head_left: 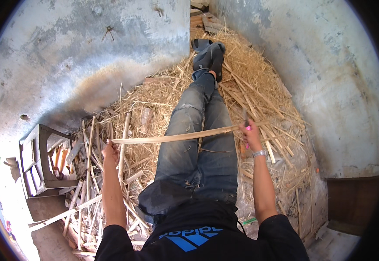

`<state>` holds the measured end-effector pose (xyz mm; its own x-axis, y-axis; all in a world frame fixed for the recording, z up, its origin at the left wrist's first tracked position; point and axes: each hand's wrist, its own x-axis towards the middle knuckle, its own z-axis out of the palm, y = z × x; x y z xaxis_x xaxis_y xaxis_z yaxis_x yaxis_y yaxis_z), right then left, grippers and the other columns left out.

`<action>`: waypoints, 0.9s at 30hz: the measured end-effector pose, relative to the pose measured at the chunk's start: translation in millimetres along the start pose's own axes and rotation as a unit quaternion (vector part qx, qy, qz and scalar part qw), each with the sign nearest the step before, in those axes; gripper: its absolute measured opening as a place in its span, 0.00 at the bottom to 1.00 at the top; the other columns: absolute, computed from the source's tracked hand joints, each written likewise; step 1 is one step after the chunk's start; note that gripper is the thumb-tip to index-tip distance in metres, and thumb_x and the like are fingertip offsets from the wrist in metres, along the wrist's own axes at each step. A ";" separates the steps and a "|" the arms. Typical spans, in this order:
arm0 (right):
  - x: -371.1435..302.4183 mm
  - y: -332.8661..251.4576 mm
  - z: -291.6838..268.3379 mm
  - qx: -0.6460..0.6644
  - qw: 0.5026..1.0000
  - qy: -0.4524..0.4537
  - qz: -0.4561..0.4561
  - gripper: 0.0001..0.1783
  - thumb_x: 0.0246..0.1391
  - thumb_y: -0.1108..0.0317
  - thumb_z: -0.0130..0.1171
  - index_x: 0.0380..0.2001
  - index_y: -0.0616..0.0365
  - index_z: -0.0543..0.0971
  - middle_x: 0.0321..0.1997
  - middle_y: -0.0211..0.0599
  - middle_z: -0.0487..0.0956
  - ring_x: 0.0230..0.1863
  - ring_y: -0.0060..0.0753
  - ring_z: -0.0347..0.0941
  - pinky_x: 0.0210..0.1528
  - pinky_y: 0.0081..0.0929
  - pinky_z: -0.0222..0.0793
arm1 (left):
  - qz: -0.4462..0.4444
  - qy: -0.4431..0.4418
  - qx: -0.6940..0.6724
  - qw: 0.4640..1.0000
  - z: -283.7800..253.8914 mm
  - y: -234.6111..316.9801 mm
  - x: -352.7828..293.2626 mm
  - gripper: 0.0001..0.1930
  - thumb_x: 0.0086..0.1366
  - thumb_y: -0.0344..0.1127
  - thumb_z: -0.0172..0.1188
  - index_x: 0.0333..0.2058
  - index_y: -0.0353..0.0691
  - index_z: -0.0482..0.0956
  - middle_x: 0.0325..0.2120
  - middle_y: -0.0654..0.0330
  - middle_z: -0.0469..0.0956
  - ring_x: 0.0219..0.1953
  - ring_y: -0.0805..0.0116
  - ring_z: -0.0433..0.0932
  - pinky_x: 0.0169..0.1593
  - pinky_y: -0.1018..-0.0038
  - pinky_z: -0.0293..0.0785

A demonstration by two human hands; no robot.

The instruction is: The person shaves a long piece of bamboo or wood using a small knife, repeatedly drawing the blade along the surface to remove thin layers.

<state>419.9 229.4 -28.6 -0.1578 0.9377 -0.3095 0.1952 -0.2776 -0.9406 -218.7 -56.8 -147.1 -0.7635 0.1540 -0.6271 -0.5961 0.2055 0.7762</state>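
Note:
A long, pale split-bamboo strip (172,138) stretches across my outstretched legs, just above the knees. Its left end is pinched in the closed fingers of my left hand (110,150). My right hand (253,135) is closed round a small knife (245,115) with a pink handle, its blade pointing away from me. The strip runs to the knife and its far end shows just beyond my right hand. Whether the blade cuts into the strip, I cannot tell.
Straw-like shavings (259,80) cover the floor around my legs (198,117). Loose strips (83,204) lie at the left, beside a dark open frame (46,174). Worn plaster walls rise on the left (111,48) and right (328,78). A clear bottle (146,118) lies among the shavings.

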 end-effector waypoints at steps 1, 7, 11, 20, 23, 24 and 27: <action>-2.4 -3.6 -6.3 -0.002 0.999 0.015 -0.045 0.14 0.60 0.64 0.72 0.42 0.57 0.79 0.24 0.18 0.70 0.21 0.15 0.62 0.23 0.21 0.58 | 0.049 0.031 0.020 0.998 3.9 8.8 -11.9 0.17 0.71 0.52 0.67 0.33 0.44 0.82 0.20 0.64 0.79 0.20 0.77 0.73 0.22 0.69 0.70; -43.2 -79.2 28.9 -0.118 0.962 0.020 -0.244 0.12 0.60 0.67 0.73 0.38 0.54 0.77 0.28 0.20 0.75 0.27 0.13 0.68 0.29 0.18 0.64 | 0.431 0.420 0.346 0.720 -2.9 63.6 -154.2 0.23 0.72 0.36 0.64 0.62 0.34 0.76 0.54 0.44 0.80 0.59 0.54 0.77 0.61 0.55 0.77; -42.0 -89.9 87.7 -0.093 0.964 -0.053 -0.244 0.14 0.59 0.63 0.74 0.38 0.59 0.79 0.29 0.25 0.76 0.32 0.23 0.70 0.36 0.27 0.69 | 0.574 0.005 0.278 0.770 50.8 31.7 -237.7 0.26 0.68 0.33 0.69 0.62 0.32 0.76 0.56 0.45 0.80 0.61 0.47 0.77 0.66 0.52 0.72; -66.1 -116.8 176.7 -0.089 0.948 -0.053 -0.299 0.17 0.71 0.56 0.59 0.49 0.60 0.82 0.25 0.39 0.79 0.26 0.29 0.74 0.34 0.29 0.71 | 0.489 -0.324 0.397 0.706 110.5 11.8 -313.2 0.22 0.64 0.39 0.73 0.56 0.41 0.85 0.34 0.49 0.79 0.34 0.50 0.81 0.39 0.59 0.76; -66.0 -95.7 151.3 -0.133 0.961 -0.078 -0.230 0.18 0.75 0.56 0.53 0.48 0.60 0.82 0.23 0.42 0.76 0.23 0.32 0.71 0.30 0.33 0.67 | 0.510 -0.272 0.391 0.716 114.8 7.6 -315.3 0.19 0.63 0.39 0.74 0.52 0.42 0.88 0.31 0.52 0.80 0.30 0.53 0.82 0.36 0.60 0.76; -66.0 -83.3 145.0 -0.149 0.966 -0.072 -0.198 0.19 0.77 0.56 0.50 0.43 0.61 0.81 0.21 0.45 0.73 0.21 0.38 0.69 0.28 0.37 0.62 | 0.502 -0.263 0.402 0.719 115.6 7.1 -316.3 0.19 0.63 0.39 0.74 0.52 0.43 0.88 0.30 0.53 0.80 0.30 0.53 0.82 0.36 0.60 0.76; -79.0 -73.9 135.3 -0.197 0.958 -0.057 -0.200 0.21 0.77 0.54 0.50 0.37 0.62 0.78 0.20 0.46 0.71 0.21 0.45 0.67 0.28 0.39 0.62 | 0.482 -0.243 0.422 0.728 116.7 10.7 -323.1 0.19 0.62 0.40 0.75 0.52 0.44 0.89 0.28 0.55 0.80 0.29 0.54 0.82 0.36 0.60 0.76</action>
<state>287.0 147.6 46.5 -0.3969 0.9174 0.0308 0.4443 0.2214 -0.8681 50.6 8.5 56.2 -0.4250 0.9021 0.0752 0.6808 0.2638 0.6833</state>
